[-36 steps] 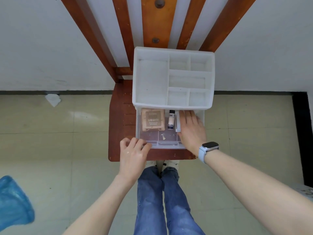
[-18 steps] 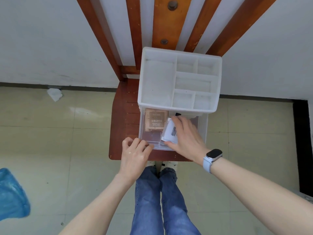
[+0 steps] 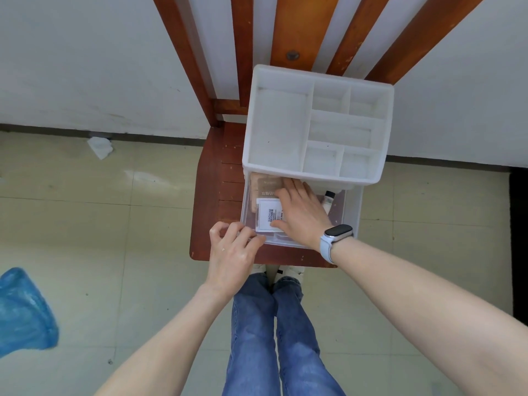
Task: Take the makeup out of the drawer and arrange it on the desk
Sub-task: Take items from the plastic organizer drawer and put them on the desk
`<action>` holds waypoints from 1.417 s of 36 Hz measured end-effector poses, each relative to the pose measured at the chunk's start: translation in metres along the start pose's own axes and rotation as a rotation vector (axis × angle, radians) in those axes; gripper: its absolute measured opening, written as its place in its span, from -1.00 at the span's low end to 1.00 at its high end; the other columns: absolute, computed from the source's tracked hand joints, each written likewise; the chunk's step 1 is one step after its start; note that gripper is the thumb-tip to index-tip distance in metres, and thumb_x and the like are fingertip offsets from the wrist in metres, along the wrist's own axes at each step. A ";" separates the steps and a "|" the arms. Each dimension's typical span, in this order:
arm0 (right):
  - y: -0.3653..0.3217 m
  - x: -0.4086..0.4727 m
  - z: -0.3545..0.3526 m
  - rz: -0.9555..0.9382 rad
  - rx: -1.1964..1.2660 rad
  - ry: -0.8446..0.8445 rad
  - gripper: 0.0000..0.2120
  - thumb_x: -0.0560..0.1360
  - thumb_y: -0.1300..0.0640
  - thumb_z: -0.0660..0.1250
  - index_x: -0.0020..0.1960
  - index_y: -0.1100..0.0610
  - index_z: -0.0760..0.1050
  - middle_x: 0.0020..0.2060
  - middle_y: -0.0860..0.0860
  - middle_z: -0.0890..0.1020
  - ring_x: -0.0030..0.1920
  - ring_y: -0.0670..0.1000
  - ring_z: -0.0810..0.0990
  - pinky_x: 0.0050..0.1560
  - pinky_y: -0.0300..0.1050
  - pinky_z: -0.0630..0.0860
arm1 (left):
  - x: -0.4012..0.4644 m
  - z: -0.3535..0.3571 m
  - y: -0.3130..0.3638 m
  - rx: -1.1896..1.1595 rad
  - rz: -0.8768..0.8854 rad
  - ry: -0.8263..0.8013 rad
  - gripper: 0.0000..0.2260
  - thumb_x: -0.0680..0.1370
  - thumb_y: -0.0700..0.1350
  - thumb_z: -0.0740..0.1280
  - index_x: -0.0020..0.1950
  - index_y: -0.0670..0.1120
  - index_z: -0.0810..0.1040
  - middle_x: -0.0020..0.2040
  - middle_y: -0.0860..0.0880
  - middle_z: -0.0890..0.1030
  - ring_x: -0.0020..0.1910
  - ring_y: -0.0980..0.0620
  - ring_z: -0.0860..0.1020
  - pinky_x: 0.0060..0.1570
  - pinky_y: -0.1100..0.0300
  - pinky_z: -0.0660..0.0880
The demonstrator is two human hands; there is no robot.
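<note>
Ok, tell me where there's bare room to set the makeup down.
Every compartment of the white plastic organiser tray is bare; the big left one is roomiest. The red-brown wooden chair seat has a free strip left of the clear plastic drawer. The drawer itself is crowded: white labelled box, tan box, right hand.

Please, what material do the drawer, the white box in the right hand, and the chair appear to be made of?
Drawer: probably clear plastic, since the chair shows through its wall. White box: likely matte printed cardboard, with flat faces and sharp edges. Chair: reddish-brown wood, visibly scuffed; the back slats look glossier.
</note>
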State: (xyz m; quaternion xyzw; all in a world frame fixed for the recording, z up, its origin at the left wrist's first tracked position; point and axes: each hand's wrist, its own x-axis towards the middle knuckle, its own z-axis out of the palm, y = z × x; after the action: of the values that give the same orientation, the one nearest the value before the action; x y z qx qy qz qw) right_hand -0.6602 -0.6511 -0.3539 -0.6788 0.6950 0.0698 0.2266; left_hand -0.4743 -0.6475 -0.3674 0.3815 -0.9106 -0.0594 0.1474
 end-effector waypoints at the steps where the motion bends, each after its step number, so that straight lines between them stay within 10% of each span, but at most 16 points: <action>1: 0.001 0.001 -0.001 -0.006 0.003 0.000 -0.43 0.46 -0.12 0.32 0.32 0.16 0.27 0.40 0.14 0.23 0.42 0.14 0.14 0.46 0.10 0.04 | 0.000 0.000 0.000 0.000 -0.004 -0.001 -0.83 0.35 -0.28 0.51 -0.18 -0.03 0.63 -0.27 0.04 0.58 -0.08 -0.01 0.43 -0.01 0.02 0.24; 9: 0.000 -0.009 0.001 0.017 0.172 -0.007 -0.42 0.44 -0.03 0.38 0.32 0.22 0.28 0.26 0.16 0.32 0.28 0.14 0.29 0.20 -0.01 0.36 | -0.003 0.003 0.002 0.007 -0.026 -0.026 -0.83 0.34 -0.25 0.53 -0.19 -0.02 0.63 -0.26 0.05 0.58 -0.11 0.00 0.43 -0.02 0.03 0.24; 19: 0.005 -0.006 -0.004 0.062 0.255 0.022 -0.29 0.44 -0.01 0.37 0.46 0.17 0.14 0.28 0.12 0.37 0.27 0.12 0.26 0.24 -0.05 0.25 | -0.004 0.002 0.003 0.006 -0.032 -0.025 -0.82 0.32 -0.26 0.54 -0.19 -0.03 0.63 -0.26 0.04 0.58 -0.11 -0.01 0.41 -0.03 0.03 0.24; 29: 0.010 -0.047 -0.009 0.126 0.503 0.101 -0.64 0.51 0.03 0.29 0.24 0.15 0.35 0.08 0.05 0.52 0.05 0.07 0.50 -0.11 -0.13 0.33 | 0.002 -0.005 0.006 0.012 -0.054 -0.058 -0.80 0.30 -0.31 0.51 -0.23 -0.04 0.61 -0.31 0.02 0.53 -0.21 -0.02 0.47 -0.05 0.04 0.27; 38: 0.041 -0.121 -0.008 0.603 1.213 0.551 -0.86 0.49 0.16 0.36 -0.04 -0.04 0.45 -0.13 -0.16 0.59 -0.21 -0.31 0.57 -0.21 -0.47 0.45 | 0.012 -0.015 0.015 0.033 -0.061 -0.146 -0.87 0.33 -0.30 0.45 -0.26 -0.09 0.60 -0.31 -0.01 0.55 -0.29 -0.07 0.50 -0.05 0.03 0.27; 44: 0.066 -0.130 -0.001 0.918 2.050 0.659 -0.78 0.57 0.18 0.22 0.20 0.15 0.46 0.00 0.02 0.65 0.01 0.00 0.63 0.11 -0.04 0.51 | 0.023 -0.023 0.034 -0.095 -0.097 -0.268 -0.85 0.43 -0.12 0.36 -0.04 -0.08 0.64 -0.08 -0.03 0.61 -0.12 -0.07 0.54 0.00 -0.02 0.28; 51: 0.071 -0.125 -0.003 0.912 2.416 0.598 -0.77 0.56 0.07 0.21 0.15 0.12 0.49 0.01 0.10 0.67 0.04 0.09 0.65 0.19 0.05 0.44 | 0.074 0.000 0.102 -0.525 -0.343 -0.516 -0.70 0.58 -0.13 0.23 0.29 -0.16 0.48 0.19 -0.12 0.53 0.18 -0.11 0.46 0.17 0.04 0.38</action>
State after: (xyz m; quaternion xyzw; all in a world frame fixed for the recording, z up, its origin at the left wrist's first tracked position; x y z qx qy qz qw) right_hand -0.7327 -0.5333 -0.3151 0.2522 0.5067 -0.6705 0.4797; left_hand -0.5930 -0.6283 -0.3287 0.4499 -0.7946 -0.4076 -0.0056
